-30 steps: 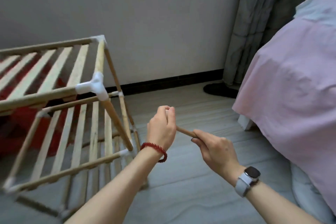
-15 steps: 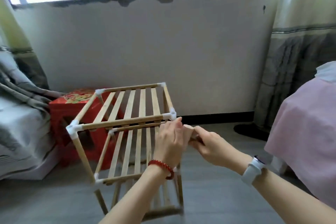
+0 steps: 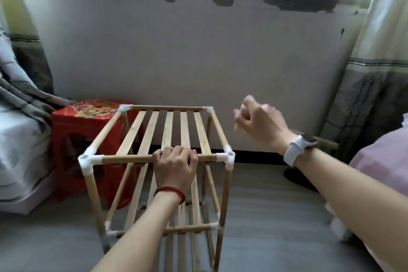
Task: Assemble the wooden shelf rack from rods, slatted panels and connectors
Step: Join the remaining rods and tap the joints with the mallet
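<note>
Grey floorboards run to a pale wall under a window, with a red stool (image 3: 88,121) at the left and a pink-covered bed (image 3: 382,161) at the right.

The left hand (image 3: 174,168) has its grip wrapped over the near top rod (image 3: 128,159) of the shelf rack (image 3: 167,161), fingers curled round it between the two front corners. The right hand (image 3: 258,121) is raised above and to the right of the rack, touching nothing of it; its grip is curled narrow, and what looks like a loose rod (image 3: 326,144) pokes out behind the wrist, though blur keeps me from being sure it is held.

The rack stands upright on the floor, its long axis vertical. Its top slatted panel (image 3: 170,130) lies level, slats running away toward the wall. At least two tiers are joined by uprights and white connectors (image 3: 228,157).

By my reading the frame is well advanced. The front top corner connectors show open sockets facing up, so further uprights or another tier probably remain to be added.
</note>
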{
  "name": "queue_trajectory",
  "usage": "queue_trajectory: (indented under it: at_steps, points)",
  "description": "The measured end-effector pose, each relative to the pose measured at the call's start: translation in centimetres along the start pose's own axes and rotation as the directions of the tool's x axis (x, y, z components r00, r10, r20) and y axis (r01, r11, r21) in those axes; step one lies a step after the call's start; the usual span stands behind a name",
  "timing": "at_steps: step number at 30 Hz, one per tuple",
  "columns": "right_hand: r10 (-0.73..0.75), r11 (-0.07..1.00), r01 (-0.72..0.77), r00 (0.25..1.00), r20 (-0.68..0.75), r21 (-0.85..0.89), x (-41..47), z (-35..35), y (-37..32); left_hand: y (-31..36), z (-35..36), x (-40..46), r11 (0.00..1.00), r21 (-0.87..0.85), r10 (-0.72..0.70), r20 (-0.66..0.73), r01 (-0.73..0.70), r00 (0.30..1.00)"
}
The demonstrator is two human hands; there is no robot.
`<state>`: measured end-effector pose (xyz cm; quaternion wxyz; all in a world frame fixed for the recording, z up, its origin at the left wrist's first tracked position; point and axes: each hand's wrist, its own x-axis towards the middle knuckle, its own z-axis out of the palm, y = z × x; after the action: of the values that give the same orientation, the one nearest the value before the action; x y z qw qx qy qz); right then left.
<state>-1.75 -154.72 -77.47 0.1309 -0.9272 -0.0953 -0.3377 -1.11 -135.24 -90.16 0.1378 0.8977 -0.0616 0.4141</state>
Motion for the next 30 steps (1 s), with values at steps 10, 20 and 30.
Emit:
queue_trajectory:
  at_steps: [10, 20, 30]
  points:
    - [-0.064, 0.994, 0.076, 0.987, 0.148, -0.074, -0.7, 3.5, 0.0, -0.3, 1.0, 0.0, 0.999, 0.028, 0.029, -0.082, -0.026, 0.996]
    - [-0.001, 0.996, 0.013, 0.990, 0.138, -0.086, -1.2, 4.1, 0.2, 0.1, 0.7, -0.1, 1.000, 0.016, 0.012, -0.065, -0.011, 0.998]
    - [0.149, 0.989, -0.147, 0.978, 0.149, -0.028, -3.6, 6.9, -1.4, -0.5, -0.6, -0.4, 0.999, 0.006, 0.031, 0.212, -0.033, 0.977]
